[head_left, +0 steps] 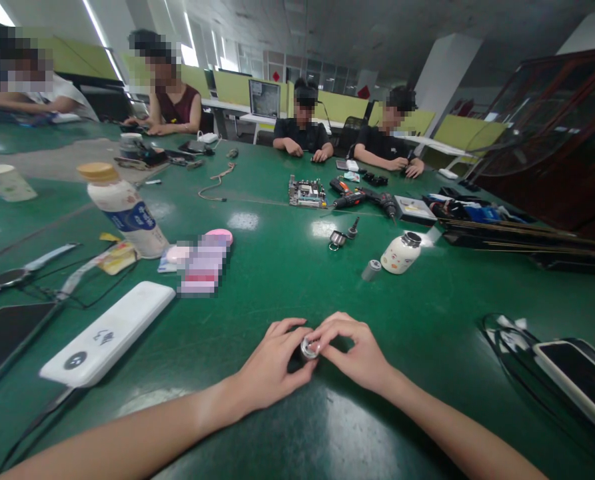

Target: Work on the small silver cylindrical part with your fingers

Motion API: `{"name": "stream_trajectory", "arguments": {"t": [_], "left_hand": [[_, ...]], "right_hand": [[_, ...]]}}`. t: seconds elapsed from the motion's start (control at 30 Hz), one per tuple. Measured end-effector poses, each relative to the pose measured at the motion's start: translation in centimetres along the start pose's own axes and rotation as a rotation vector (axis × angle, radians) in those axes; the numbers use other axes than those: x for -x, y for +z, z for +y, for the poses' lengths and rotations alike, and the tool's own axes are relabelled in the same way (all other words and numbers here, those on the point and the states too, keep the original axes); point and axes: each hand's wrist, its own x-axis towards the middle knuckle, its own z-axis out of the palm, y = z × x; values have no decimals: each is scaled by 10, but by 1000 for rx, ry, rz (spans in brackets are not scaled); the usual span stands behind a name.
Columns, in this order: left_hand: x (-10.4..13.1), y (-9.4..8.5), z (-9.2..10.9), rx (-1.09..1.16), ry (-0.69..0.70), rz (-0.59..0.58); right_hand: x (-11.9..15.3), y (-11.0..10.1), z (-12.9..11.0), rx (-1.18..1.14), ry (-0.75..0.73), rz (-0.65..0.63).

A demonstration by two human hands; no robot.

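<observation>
Over the green table (257,280), my left hand (277,360) curls its thumb and fingers around a small round silver metal part (308,348). From the other side, my right hand (354,350) pinches at the top of the same part, its fingertips touching the upper rim. The fingers hide most of the piece. Beyond my hands stand a small silver cylinder (372,269) and a cream-coloured bottle (401,253) with a dark neck and printed pattern. Farther off lie a metal piece with a wire loop (336,239) and a small dark-tipped part (353,228).
To the left are a white power bank (110,333), a drink bottle (127,213), a pink phone (206,263) and a wristwatch (11,277). At right lies a phone (580,380) with cables. A circuit board (307,192) and power drills (362,198) lie ahead, before several seated people.
</observation>
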Motion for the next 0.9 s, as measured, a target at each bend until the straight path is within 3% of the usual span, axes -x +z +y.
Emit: {"name": "stream_trajectory", "arguments": {"t": [0.3, 0.53, 0.7, 0.8, 0.9], "left_hand": [[-1, -2, 2, -15, 15, 4], [-2, -2, 2, -28, 26, 12], [-2, -1, 1, -25, 16, -1], [-2, -2, 2, -28, -6, -18], [-1, -2, 2, -27, -24, -26]], "right_hand": [[-1, -4, -7, 132, 53, 104], [-2, -1, -7, 140, -4, 23], [-1, 2, -9, 125, -20, 76], [-6, -10, -8, 91, -17, 108], [-13, -32, 3, 102, 39, 39]]}}
